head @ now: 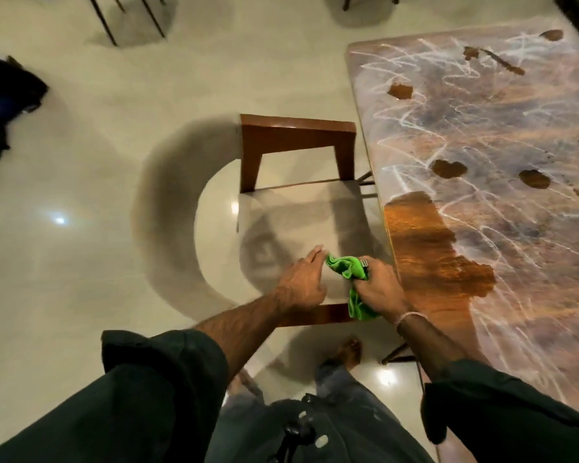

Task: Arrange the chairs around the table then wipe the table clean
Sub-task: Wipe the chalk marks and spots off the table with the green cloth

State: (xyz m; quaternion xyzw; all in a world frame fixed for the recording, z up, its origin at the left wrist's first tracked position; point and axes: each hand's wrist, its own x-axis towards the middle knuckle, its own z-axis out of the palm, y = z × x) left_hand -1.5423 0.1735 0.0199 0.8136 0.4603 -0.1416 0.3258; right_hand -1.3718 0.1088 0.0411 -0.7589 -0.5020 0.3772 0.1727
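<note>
A wooden chair [295, 135] with a pale seat stands right below me, its right side against the table's left edge. The wooden table [482, 202] fills the right of the view; white scribbled streaks and a hazy film cover most of it, with a bare glossy patch near its left edge. My right hand [380, 289] is shut on a bright green cloth [448, 269] over the seat's front right corner. My left hand [301, 282] lies open just left of the cloth, fingers stretched toward it and resting on the seat.
Thin dark legs of other chairs [127, 18] show at the top left and top middle. A dark bundle [4, 101] lies on the shiny pale floor at the far left. My bare foot [346, 354] is by the chair's front.
</note>
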